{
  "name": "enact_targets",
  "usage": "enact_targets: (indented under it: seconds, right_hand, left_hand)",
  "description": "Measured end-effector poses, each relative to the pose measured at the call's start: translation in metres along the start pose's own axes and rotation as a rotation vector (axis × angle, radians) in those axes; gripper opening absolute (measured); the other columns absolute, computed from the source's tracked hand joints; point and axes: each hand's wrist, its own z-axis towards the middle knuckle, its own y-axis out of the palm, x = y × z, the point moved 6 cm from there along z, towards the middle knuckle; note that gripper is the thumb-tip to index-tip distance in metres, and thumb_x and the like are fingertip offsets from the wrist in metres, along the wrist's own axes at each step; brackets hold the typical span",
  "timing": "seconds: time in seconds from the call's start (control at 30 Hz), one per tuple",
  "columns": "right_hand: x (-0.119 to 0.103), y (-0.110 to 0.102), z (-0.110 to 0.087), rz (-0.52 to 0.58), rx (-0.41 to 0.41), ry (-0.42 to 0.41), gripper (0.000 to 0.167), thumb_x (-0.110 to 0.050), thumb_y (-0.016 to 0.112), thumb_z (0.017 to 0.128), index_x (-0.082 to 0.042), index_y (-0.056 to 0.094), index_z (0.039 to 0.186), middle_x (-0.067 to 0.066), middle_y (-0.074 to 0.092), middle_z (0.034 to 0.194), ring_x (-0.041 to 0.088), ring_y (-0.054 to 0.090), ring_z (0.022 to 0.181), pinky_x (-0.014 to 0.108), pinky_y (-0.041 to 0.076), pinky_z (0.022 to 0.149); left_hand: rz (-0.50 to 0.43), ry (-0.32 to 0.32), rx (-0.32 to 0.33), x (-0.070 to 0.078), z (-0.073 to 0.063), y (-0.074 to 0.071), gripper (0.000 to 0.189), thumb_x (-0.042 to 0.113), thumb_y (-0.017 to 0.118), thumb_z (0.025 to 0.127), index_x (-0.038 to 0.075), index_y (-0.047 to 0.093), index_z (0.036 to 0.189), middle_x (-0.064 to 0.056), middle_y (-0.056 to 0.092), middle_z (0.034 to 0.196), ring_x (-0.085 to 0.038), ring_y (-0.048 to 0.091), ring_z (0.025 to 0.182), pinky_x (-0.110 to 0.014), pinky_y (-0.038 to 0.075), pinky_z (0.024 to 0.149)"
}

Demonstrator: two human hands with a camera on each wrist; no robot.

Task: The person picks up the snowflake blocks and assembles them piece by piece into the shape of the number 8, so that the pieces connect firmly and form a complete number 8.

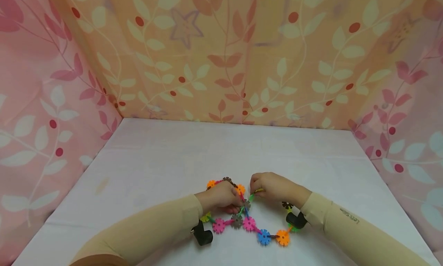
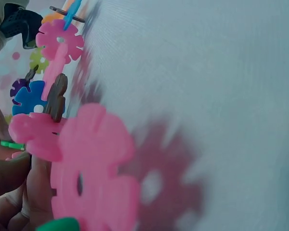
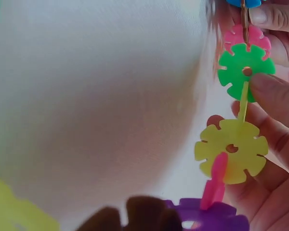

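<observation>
A chain of colourful notched plastic snowflake discs [image 1: 249,223] lies in loops on the white table, linked slot into slot. My left hand [image 1: 224,196] grips part of the chain, its thumb [image 3: 260,15] beside a blue disc [image 3: 244,3] and a brown one. Just to the right, my right hand [image 1: 275,187] pinches a green disc [image 3: 241,67], thumb on its face, with a yellow disc [image 3: 231,161] hanging along the fingers. A pink disc [image 3: 236,37] shows behind the green one. Close to the left wrist camera stands a large pink disc [image 2: 96,163].
Black wrist cameras sit under the left sleeve [image 1: 202,234] and the right sleeve [image 1: 296,220]. Orange discs [image 1: 283,238] and blue discs [image 1: 264,237] of the chain lie at the near side. Patterned cloth walls [image 1: 221,66] enclose the white tabletop [image 1: 166,154].
</observation>
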Motion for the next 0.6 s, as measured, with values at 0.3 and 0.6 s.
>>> enact_targets:
  seconds: [0.3, 0.6]
  right_hand:
    - [-0.002, 0.001, 0.008, -0.036, -0.008, -0.074, 0.008, -0.015, 0.068, 0.082, -0.019, 0.073, 0.085, -0.010, 0.058, 0.090, 0.002, 0.055, 0.079, 0.018, 0.047, 0.076]
    - [-0.002, 0.002, 0.011, 0.024, -0.014, -0.123, 0.008, -0.012, 0.068, 0.082, -0.016, 0.072, 0.087, -0.006, 0.059, 0.090, 0.002, 0.055, 0.080, 0.018, 0.047, 0.076]
  left_hand:
    - [0.011, -0.009, 0.028, 0.000, 0.000, -0.001, 0.013, 0.005, 0.067, 0.080, 0.004, 0.069, 0.067, -0.008, 0.064, 0.059, -0.010, 0.057, 0.048, -0.023, 0.050, 0.051]
    - [-0.035, 0.002, 0.028, -0.001, 0.001, -0.001, 0.014, 0.003, 0.063, 0.082, 0.002, 0.068, 0.068, -0.007, 0.062, 0.061, -0.012, 0.055, 0.050, -0.025, 0.050, 0.050]
